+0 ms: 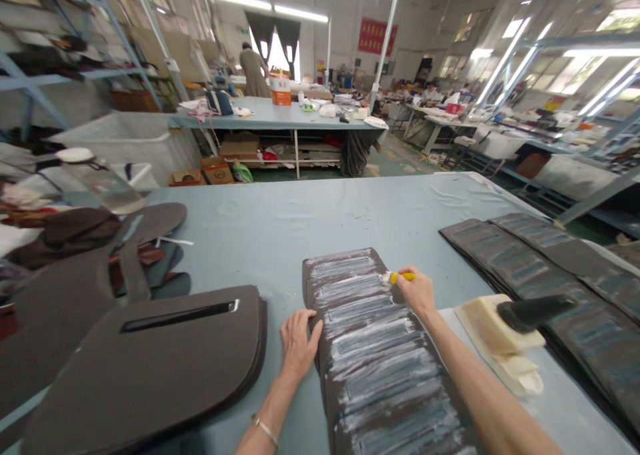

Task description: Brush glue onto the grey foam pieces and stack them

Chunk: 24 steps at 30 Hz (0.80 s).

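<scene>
Here, right fingers (pixel 409 280) shut around yellow-handled tool (pixel 401 277), left fingers (pixel 303 328) spread flat on streaked dark panel (pixel 377 381)

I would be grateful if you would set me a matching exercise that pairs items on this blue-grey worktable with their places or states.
Things:
1. Small yellow-handled tool
2. Dark grey panel streaked with white
3. Rounded dark grey panel with a black slot
4. Cream foam block

Places or states:
A. Touched by the left hand
B. Under a black handle, right of the right forearm
C. Held in the right hand
D. Lying left of the left hand, near the table's front edge

Pairs: 1-C, 2-A, 3-D, 4-B.
</scene>
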Tool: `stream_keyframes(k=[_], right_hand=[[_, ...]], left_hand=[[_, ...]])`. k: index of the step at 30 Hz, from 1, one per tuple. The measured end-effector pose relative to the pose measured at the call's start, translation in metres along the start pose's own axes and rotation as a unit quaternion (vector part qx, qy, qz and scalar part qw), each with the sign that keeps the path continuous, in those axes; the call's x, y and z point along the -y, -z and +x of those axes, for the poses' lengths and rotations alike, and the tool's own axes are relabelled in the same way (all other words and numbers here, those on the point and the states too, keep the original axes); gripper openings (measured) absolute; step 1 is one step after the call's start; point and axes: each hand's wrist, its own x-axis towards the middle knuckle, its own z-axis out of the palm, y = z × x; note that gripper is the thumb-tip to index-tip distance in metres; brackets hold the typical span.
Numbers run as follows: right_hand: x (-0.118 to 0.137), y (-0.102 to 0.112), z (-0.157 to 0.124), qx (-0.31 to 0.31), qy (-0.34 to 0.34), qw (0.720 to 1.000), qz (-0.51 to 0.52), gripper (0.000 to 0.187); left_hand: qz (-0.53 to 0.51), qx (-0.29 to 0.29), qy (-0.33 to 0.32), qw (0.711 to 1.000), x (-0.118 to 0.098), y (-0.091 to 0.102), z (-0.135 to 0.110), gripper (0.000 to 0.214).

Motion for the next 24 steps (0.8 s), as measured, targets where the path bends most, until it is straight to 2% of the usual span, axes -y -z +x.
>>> stream_keyframes(k=[3,6,9,12,16,19,21,24], right_hand=[[0.043,-0.020,-0.013,0.038,0.031,0.995,0.087,0.024],[0.090,-0.052,-0.040,0.103,0.072,0.978,0.167,0.023],[0.113,-0.080,-0.059,0.175,0.122,0.955,0.206,0.022],[0.094,-0.085,-0.051,0.176,0.123,0.960,0.178,0.021],[0.030,-0.055,-0.006,0.077,0.067,0.992,0.068,0.023],[-0.005,-0.034,0.020,0.022,0.031,0.999,-0.014,0.024],[-0.010,-0.030,0.025,0.020,0.031,0.998,-0.049,0.023],[-0.002,-0.033,0.019,0.022,0.049,0.996,-0.078,0.023]], left_hand=[[-0.016,-0.012,0.021,1.000,-0.001,-0.001,0.008,0.025],[0.024,-0.020,0.002,1.000,-0.003,-0.005,0.015,0.025],[0.065,-0.021,-0.015,0.998,-0.004,-0.009,0.018,0.026],[0.082,-0.022,-0.024,0.996,-0.003,-0.011,0.018,0.028],[0.084,-0.030,-0.026,0.996,-0.003,-0.011,0.017,0.028],[0.077,-0.032,-0.025,0.996,-0.003,-0.012,0.015,0.027],[0.067,-0.029,-0.022,0.997,-0.003,-0.013,0.015,0.027],[0.031,-0.020,-0.002,0.999,0.002,-0.012,0.018,0.027]])
